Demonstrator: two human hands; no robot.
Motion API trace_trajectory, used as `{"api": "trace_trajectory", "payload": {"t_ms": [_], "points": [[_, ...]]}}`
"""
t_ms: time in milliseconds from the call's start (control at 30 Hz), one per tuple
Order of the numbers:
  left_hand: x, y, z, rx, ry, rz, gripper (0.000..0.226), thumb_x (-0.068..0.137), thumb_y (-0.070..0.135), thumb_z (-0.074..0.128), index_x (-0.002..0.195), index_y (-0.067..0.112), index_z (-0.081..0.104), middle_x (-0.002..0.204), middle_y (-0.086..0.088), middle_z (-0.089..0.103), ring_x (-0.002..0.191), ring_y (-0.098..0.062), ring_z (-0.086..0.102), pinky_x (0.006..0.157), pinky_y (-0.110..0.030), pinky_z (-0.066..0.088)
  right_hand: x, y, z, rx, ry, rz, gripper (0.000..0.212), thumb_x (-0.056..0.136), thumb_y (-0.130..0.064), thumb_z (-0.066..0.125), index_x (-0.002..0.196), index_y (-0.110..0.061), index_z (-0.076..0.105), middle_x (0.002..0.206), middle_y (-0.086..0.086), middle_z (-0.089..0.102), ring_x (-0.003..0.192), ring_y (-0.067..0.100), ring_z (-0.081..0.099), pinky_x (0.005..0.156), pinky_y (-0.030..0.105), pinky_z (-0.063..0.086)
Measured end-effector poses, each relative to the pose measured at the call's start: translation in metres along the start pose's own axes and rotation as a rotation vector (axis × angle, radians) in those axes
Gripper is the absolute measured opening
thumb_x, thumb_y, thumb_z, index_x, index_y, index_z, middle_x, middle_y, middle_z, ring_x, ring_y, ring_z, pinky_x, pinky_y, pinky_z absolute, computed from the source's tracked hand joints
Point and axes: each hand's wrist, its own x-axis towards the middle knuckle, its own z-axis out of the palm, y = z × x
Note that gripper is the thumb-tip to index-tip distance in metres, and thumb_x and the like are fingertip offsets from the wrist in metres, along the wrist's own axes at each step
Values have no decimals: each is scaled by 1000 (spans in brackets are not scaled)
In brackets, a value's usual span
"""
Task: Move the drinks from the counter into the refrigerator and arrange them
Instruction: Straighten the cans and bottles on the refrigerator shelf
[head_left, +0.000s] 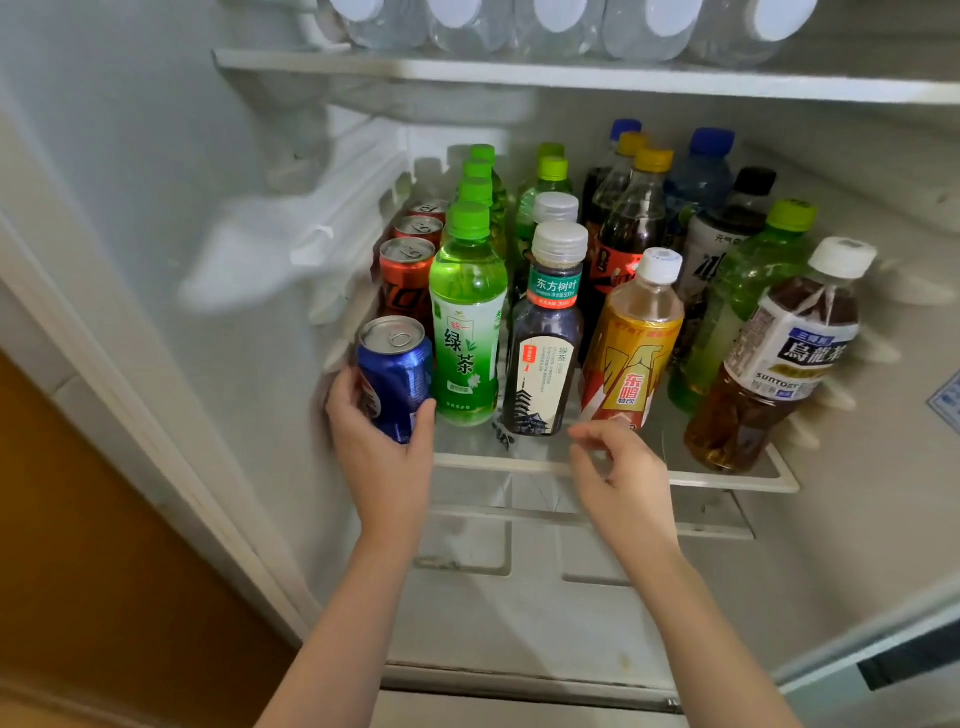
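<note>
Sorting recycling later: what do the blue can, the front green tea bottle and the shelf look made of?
Blue can: metal, likely aluminium, glossy; silvery top with pull tab.
Green tea bottle: clear plastic, see-through wall, moulded green cap.
Shelf: clear pane, glass or plastic; white plastic-looking rim.

Single head view, angled down, close, facing open refrigerator shelf (613, 470).

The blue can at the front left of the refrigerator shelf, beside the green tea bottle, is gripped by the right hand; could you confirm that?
Not quite: the head view shows the left hand gripping the blue can at the front left of the shelf, beside the green tea bottle. The right hand holds nothing.
</note>
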Motion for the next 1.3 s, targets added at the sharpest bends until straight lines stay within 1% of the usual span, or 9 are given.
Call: {"api": "trace_trajectory", "payload": {"t_ms": [67,200,267,333,467,767,933,1133,1300], "points": [[-1,1,4,72,40,10,74,70,19,79,132,19,39,126,7,45,117,-18,52,100,-39,47,-1,3,4,-76,9,-61,18,87,-10,61,101,-18,68,97,-11,62,85,4,55,68,10,42],[-11,-1,3,25,40,61,71,72,12,70,133,6,35,128,-2,39,116,-5,46,98,-10,38,-5,11,9,-218,76,-235,14,81,-1,66,90,-10,72,93,0,68,82,16,61,68,21,45],[-15,-3,1,-40,24,45,71,73,6,66,134,10,31,130,3,40,118,4,46,98,-7,36,-8,16,14,-263,135,-317,12,79,1,66,85,-8,71,88,2,68,80,19,61,70,23,44],[-16,-5,-1,-47,32,57,72,75,3,68,135,14,31,131,5,40,123,2,45,100,-11,38,-11,20,20,-272,184,-360,11,82,-3,61,84,-8,71,86,3,67,80,19,60,72,24,44],[-14,-5,3,142,101,124,67,74,7,75,131,3,39,136,-12,42,128,-23,43,107,-36,40,-12,25,25,-283,207,-386,16,85,-11,54,84,-9,70,87,2,66,81,18,59,72,27,44],[-20,-7,1,189,83,100,54,78,1,69,127,7,45,139,-9,45,127,-20,44,104,-8,31,-12,30,27,-271,211,-407,25,88,-19,46,85,-9,69,87,1,65,81,15,56,74,22,40],[-11,-6,6,203,111,33,52,76,8,73,120,21,48,138,1,52,118,-9,50,86,5,30,-12,30,30,-257,231,-413,25,88,-17,45,83,-8,68,86,2,64,80,16,55,73,21,38],[-1,-7,8,259,137,-11,67,68,18,80,123,33,44,128,5,60,109,-16,61,85,-25,46,-12,29,31,-251,243,-433,24,88,-15,45,82,-7,67,85,3,64,78,17,55,71,24,40],[-4,-9,10,232,165,-20,76,70,24,80,127,28,31,131,4,60,110,-21,64,84,-29,47,-13,28,30,-276,234,-437,23,87,-15,45,83,-7,67,85,3,64,79,18,56,71,24,41]]}}
